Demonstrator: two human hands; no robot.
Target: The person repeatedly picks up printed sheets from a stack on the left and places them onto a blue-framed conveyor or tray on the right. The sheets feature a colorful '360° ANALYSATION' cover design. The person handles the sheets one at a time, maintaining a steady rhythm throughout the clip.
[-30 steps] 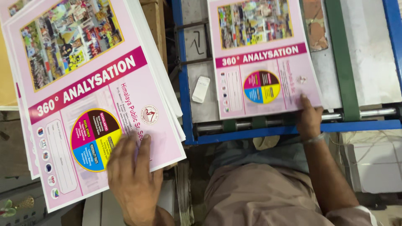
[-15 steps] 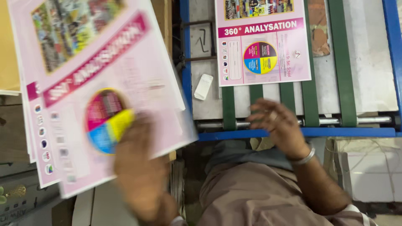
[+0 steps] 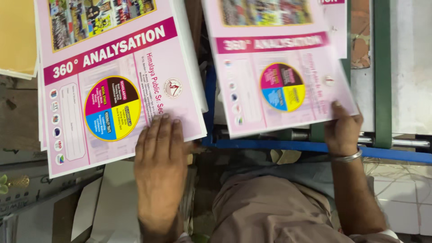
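Pink printed sheet (image 3: 279, 67), pinched at its near right corner by your right hand (image 3: 343, 130) above the blue machine rail (image 3: 288, 145), may sag and crease, while your left hand (image 3: 159, 166) lies flat, gripping nothing, on the left stack of pink sheets (image 3: 112, 81).

Glossy pink paper is seen on the sheets (image 3: 121, 85), painted blue metal on the frame (image 3: 288, 146), shiny metal on the bangle (image 3: 346, 157).

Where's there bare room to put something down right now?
Little is free. One bare grey strip lies right of the green bar. The left hand presses the pink sheet stack; the right hand holds a pink sheet covering the blue-framed table.
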